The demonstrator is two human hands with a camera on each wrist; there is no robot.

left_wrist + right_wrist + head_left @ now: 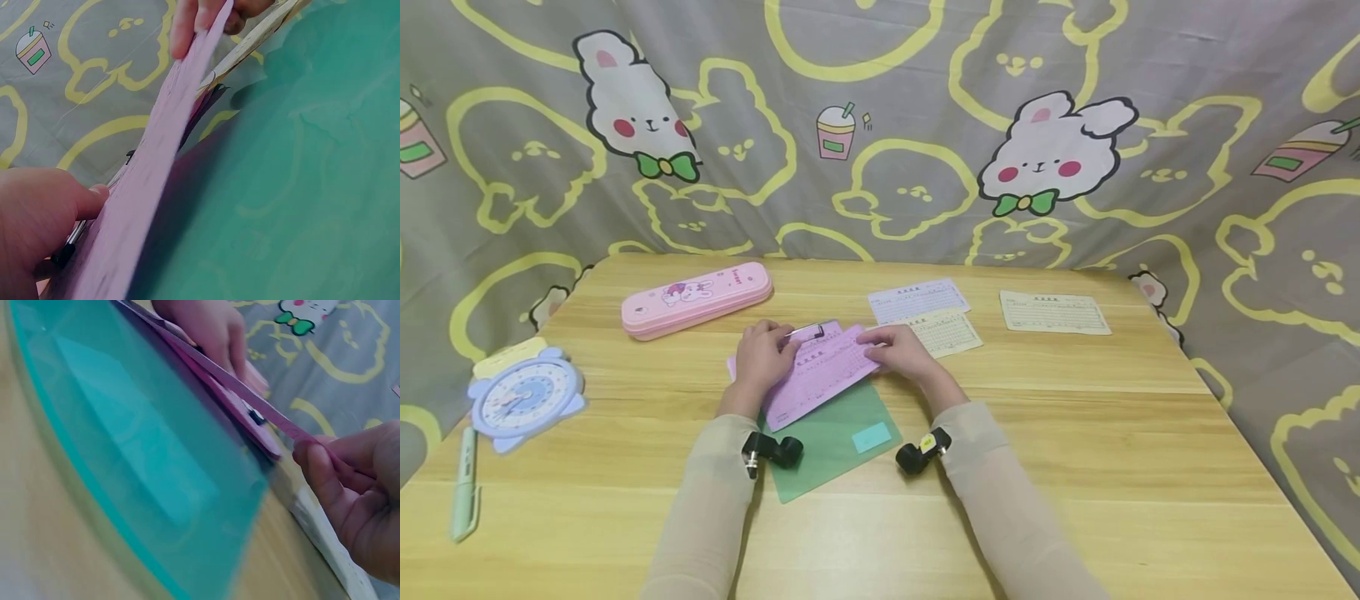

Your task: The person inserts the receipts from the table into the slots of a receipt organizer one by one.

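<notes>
Left hand (763,358): thumb and fingers clamped at the metal clip (810,332) of a purple clipboard (265,442). Right hand (901,350): pinches the upper-right corner of a purple printed paper sheet (820,382). Sheet: between the hands, over a translucent green plastic panel (823,458), long axis rising rightward. Pink oblong pencil case (696,302): closed, contents hidden.

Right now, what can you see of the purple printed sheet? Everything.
The purple printed sheet is thin and looks like paper, with a dark heading and rows of fine print too small to read. It slants across the upper part of the green translucent sheet in the head view. Its right end is raised, pinched by the right-hand grip. The left-hand grip is at its left, near a metal clip; contact there is unclear.
</notes>
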